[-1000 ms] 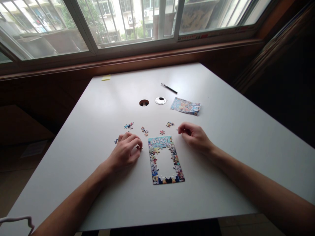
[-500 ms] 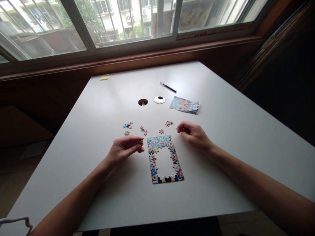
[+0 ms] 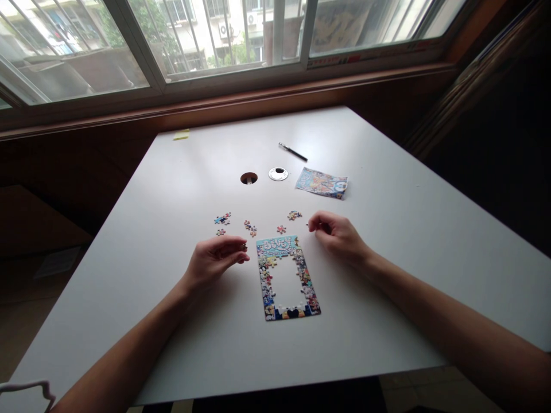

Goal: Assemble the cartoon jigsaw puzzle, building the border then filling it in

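Observation:
A small jigsaw frame (image 3: 287,278) with a colourful border and an unfilled middle lies flat on the white table (image 3: 387,275). My left hand (image 3: 215,261) hovers just left of its top corner, fingers pinched on a tiny puzzle piece (image 3: 243,246). My right hand (image 3: 338,235) rests on the table right of the frame's top, fingers curled; a dark speck shows at its fingertips, and I cannot tell whether it is held. Several loose pieces (image 3: 224,219) lie scattered beyond the frame.
Farther back lie a printed picture card (image 3: 322,183), a black pen (image 3: 293,152), a round cable hole (image 3: 248,178) with its silver cap (image 3: 278,174) beside it, and a yellow note (image 3: 181,135). A window ledge runs behind the table.
My left hand lifted off the table with a piece, turning its palm sideways and shifting slightly toward the frame. The right hand stayed nearly still.

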Demonstrator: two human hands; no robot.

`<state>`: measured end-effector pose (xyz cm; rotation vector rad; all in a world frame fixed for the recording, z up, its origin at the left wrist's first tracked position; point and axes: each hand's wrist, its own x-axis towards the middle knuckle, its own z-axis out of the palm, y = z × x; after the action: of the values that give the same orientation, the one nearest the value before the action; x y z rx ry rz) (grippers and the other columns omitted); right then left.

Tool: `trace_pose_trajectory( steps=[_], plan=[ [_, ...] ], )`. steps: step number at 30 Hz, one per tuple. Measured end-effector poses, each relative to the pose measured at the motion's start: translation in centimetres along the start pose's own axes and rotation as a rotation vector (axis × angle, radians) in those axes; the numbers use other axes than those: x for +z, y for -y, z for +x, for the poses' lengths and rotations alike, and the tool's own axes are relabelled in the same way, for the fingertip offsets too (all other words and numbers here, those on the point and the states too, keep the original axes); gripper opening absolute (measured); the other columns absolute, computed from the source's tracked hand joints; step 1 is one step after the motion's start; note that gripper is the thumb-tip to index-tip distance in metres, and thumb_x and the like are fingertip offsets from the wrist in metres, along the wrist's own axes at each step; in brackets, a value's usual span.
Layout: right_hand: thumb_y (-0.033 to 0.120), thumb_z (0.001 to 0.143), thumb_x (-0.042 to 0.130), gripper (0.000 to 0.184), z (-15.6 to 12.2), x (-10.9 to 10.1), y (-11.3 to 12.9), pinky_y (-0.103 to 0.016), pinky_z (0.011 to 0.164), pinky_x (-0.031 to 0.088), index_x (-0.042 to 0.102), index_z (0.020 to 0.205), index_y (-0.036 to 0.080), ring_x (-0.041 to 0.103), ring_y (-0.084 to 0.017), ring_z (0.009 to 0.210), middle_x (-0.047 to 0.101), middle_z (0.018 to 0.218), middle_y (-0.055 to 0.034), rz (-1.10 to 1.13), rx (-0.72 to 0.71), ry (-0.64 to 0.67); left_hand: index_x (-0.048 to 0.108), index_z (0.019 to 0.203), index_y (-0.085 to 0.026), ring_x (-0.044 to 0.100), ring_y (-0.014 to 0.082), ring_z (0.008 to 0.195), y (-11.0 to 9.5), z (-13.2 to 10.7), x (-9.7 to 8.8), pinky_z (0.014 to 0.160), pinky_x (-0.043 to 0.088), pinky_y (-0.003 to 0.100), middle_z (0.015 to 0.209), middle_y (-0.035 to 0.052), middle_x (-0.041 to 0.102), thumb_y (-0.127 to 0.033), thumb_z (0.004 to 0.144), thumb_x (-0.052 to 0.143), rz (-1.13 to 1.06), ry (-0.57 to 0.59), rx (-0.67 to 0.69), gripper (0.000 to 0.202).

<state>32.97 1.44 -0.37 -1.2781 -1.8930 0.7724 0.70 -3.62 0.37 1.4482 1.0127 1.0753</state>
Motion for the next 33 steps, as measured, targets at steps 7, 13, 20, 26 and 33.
trace_pose_trajectory(
  steps=[7,13,20,26,33],
  plan=[
    [0.010,0.070,0.049,0.018,0.04,-0.07,0.20,-0.027,0.059,0.036,0.062,0.077,0.020,0.047,-0.013,0.062,0.060,0.072,-0.0006,0.001,-0.007,0.000,0.072,0.100,-0.017,0.072,0.0169,0.081,0.36,0.12,-0.24,0.076,0.063,0.030,0.087,0.0065,0.074,-0.026,0.085,0.074,0.225,-0.055,0.131,0.017],
    [0.010,0.070,0.048,0.018,0.00,0.01,0.08,-0.027,0.058,0.035,0.062,0.077,0.019,0.045,-0.013,0.061,0.059,0.071,0.0000,0.003,-0.009,0.001,0.070,0.108,-0.018,0.069,0.0132,0.069,0.03,0.09,-0.16,0.063,0.060,0.026,0.085,0.0046,0.071,-0.024,0.087,0.072,0.157,-0.031,0.103,0.022],
    [0.009,0.071,0.048,0.019,-0.07,0.04,-0.05,-0.027,0.057,0.035,0.062,0.077,0.019,0.044,-0.012,0.060,0.057,0.069,0.0008,0.004,-0.015,-0.003,0.067,0.112,-0.015,0.076,0.0219,0.089,0.04,0.00,0.06,0.088,0.065,0.037,0.097,0.0079,0.074,-0.022,0.082,0.078,0.033,0.000,0.031,0.033],
    [0.009,0.071,0.048,0.019,-0.04,0.02,-0.07,-0.027,0.057,0.035,0.062,0.077,0.019,0.044,-0.012,0.059,0.057,0.070,0.0005,0.001,-0.018,-0.001,0.065,0.093,-0.016,0.075,0.0186,0.078,0.18,0.03,-0.13,0.076,0.067,0.031,0.081,0.0029,0.072,-0.024,0.072,0.086,0.057,-0.058,0.060,0.031],
    [0.010,0.070,0.048,0.018,-0.11,-0.03,0.01,-0.027,0.056,0.035,0.062,0.077,0.019,0.044,-0.012,0.059,0.057,0.069,0.0008,0.004,-0.016,-0.005,0.063,0.089,-0.017,0.074,0.0153,0.073,0.07,0.09,-0.18,0.070,0.066,0.026,0.077,-0.0001,0.069,-0.017,0.072,0.086,0.043,-0.045,0.085,0.029]
  ],
)
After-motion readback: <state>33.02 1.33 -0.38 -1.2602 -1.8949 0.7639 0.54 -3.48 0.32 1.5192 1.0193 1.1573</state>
